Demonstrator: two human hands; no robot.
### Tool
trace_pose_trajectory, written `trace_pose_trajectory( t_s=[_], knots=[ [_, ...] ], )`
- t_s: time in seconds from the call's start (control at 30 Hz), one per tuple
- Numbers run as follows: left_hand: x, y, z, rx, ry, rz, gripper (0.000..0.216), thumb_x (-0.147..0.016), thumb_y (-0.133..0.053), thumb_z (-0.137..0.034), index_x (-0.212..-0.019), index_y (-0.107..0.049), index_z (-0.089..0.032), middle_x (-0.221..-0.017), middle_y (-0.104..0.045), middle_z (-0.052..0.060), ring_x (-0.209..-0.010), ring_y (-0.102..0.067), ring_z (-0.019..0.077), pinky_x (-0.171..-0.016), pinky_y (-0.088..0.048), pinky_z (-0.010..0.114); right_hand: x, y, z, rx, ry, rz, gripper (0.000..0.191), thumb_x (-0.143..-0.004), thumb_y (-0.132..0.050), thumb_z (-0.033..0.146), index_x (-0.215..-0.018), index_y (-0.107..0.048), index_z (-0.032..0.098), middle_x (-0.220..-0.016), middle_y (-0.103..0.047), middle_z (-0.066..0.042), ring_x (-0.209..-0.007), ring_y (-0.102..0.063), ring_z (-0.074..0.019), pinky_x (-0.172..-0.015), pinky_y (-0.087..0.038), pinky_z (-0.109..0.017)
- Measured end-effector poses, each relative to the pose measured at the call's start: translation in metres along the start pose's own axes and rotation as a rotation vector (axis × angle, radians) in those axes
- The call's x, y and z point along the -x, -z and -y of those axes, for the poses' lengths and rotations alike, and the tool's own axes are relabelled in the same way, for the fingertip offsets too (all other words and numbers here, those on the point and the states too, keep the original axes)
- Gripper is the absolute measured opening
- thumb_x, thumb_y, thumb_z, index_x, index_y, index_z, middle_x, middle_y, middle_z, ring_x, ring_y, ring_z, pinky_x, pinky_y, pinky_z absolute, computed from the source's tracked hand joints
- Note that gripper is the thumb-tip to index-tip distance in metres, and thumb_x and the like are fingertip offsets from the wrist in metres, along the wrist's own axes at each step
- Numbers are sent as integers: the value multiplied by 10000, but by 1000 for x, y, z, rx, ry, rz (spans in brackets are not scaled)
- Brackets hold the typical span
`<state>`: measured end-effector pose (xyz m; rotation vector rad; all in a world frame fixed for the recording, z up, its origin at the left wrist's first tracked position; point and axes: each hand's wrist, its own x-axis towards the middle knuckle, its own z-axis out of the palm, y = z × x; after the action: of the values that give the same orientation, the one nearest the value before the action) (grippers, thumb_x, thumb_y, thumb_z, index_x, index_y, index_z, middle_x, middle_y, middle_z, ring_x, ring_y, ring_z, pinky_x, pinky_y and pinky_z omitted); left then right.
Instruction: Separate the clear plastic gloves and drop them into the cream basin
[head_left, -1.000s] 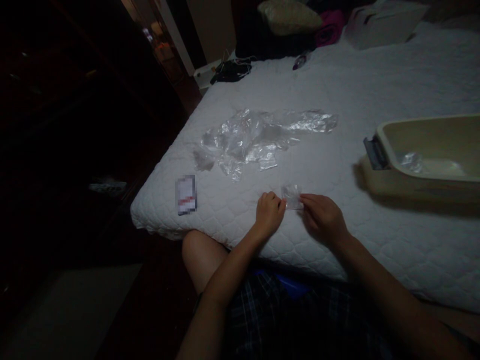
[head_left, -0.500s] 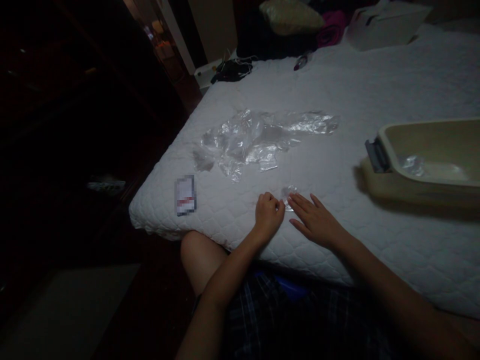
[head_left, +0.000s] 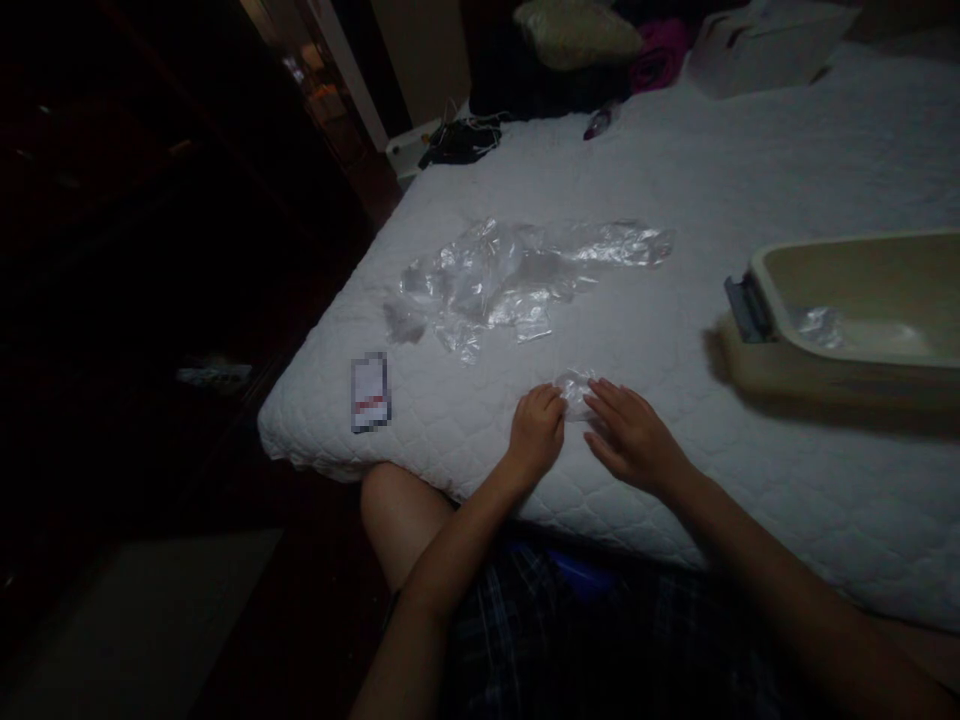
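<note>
A small clear plastic bag (head_left: 576,393) lies on the white quilted mattress (head_left: 465,450) between my two hands. My left hand (head_left: 537,430) has its fingers curled closed at the bag's left edge. Across from it, my right hand (head_left: 634,435) rests with fingers stretched out, their tips touching the bag's right side and the thumb apart. Just beyond, several crinkled clear plastic bags (head_left: 495,280) are spread over the mattress in a loose, overlapping row.
On the right stands a beige plastic bin (head_left: 847,378) with a grey latch and some clear plastic inside. A pixelated card-like item (head_left: 371,392) lies to the left. Farther back are a white box (head_left: 765,50), a pillow (head_left: 577,35) and dark cables (head_left: 461,142).
My right hand has shifted slightly right, so more of the small bag shows between my hands. My left hand has barely moved.
</note>
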<state>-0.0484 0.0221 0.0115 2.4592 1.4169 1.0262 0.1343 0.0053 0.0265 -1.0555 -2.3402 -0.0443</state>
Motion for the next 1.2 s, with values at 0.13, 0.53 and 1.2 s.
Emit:
trace_pose_trajectory(
  t_s=[0.13, 0.53, 1.2],
  knots=[
    [-1, 0, 0, 9, 10, 25, 169, -810, -485, -87, -939, -570, -154, -1081, -591, 92, -1076, -493, 201, -912, -426, 382, 0, 2, 2, 44, 34, -60, 435, -835, -491, 156, -1267, -437, 164, -1302, -508, -137, -1265, -392, -229, -994, -362, -416],
    [2, 12, -2, 302, -80, -32, 427, -668, -545, -138, -1093, -527, -182, -1353, -422, 113, -1312, -279, 284, -1036, -278, 514, 4, -7, -5, -155, -92, -169, 200, -833, -508, 192, -1002, -612, 161, -1006, -655, -123, -990, -591, -225, -868, -471, -404],
    [-9, -7, -9, 1380, 816, -66, 321, -610, -741, -390, -690, -564, -133, -590, -521, -41, -542, -478, 67, -567, -385, 198, -2, 1, -21, -1181, -824, -255, 420, -719, -596, 564, -942, -619, 209, -882, -672, -70, -802, -653, -207, -805, -513, -413]
  ],
)
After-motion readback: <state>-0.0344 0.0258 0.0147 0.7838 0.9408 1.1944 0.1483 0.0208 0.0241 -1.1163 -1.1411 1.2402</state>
